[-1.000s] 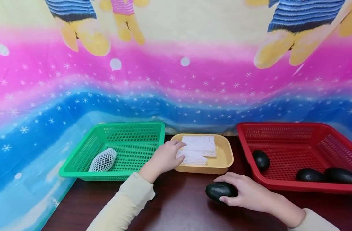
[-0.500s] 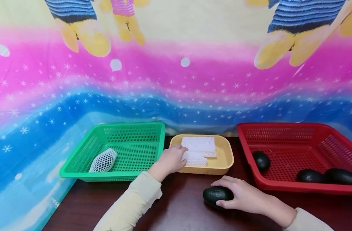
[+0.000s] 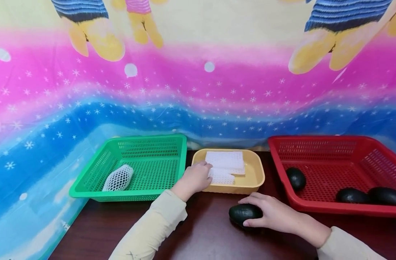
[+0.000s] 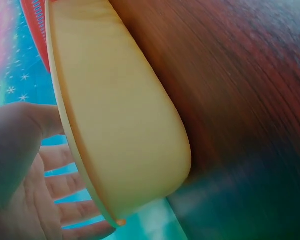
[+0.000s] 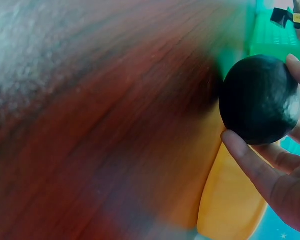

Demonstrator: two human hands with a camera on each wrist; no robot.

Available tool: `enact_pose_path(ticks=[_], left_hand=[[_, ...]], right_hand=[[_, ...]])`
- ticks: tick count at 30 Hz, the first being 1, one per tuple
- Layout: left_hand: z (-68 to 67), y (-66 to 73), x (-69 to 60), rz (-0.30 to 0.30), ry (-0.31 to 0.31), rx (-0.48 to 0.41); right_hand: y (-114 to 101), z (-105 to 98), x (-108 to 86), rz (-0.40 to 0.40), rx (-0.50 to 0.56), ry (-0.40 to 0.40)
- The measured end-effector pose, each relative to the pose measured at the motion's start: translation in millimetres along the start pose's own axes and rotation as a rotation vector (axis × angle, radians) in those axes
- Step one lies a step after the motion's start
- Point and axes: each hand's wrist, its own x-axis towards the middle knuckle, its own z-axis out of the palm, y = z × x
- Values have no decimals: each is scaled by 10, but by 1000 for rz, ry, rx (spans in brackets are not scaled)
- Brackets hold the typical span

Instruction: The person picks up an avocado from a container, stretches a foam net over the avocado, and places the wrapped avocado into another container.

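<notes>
In the head view my right hand [image 3: 277, 213] grips a dark green avocado [image 3: 241, 215], thumb on the near side and fingers over the far side, low over the table. The right wrist view shows the avocado [image 5: 257, 100] between thumb and fingers. My left hand [image 3: 195, 177] reaches over the left rim of a yellow tray [image 3: 254, 180]. Its fingertips are at the left edge of the white foam net sleeves [image 3: 225, 162] lying inside. Seen from the left wrist, the fingers are fairly straight and spread, with their tips hidden behind the tray wall [image 4: 115, 110].
A green basket [image 3: 129, 196] on the left holds one fruit in a white foam net [image 3: 119, 177]. On the right, a red basket [image 3: 350, 206] contains 3 dark avocados [image 3: 296, 178]. A patterned cloth [image 3: 185, 90] hangs behind the brown table [image 3: 198, 238].
My left hand has shifted slightly right and farther over the tray toward the foam sleeves. The right hand has carried the avocado a little to the left. The baskets' contents look the same.
</notes>
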Motion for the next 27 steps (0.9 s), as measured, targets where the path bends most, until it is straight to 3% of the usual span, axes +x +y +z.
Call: enact_pose_path(ticks=[5,13,21,27], left_hand=[[7,30,32,-40,-19,31],[1,79,66,-55,-30,61],[26,80,88,3,32,50],[-36,81,64,28,106,8]], right_hand=[[12,-6,-9,-20,0,-4],[18,-31,-30,-41,-1,-32],[12,-33,-40,-8,10,-62],[21,-20,-53,-2,-5,-73]])
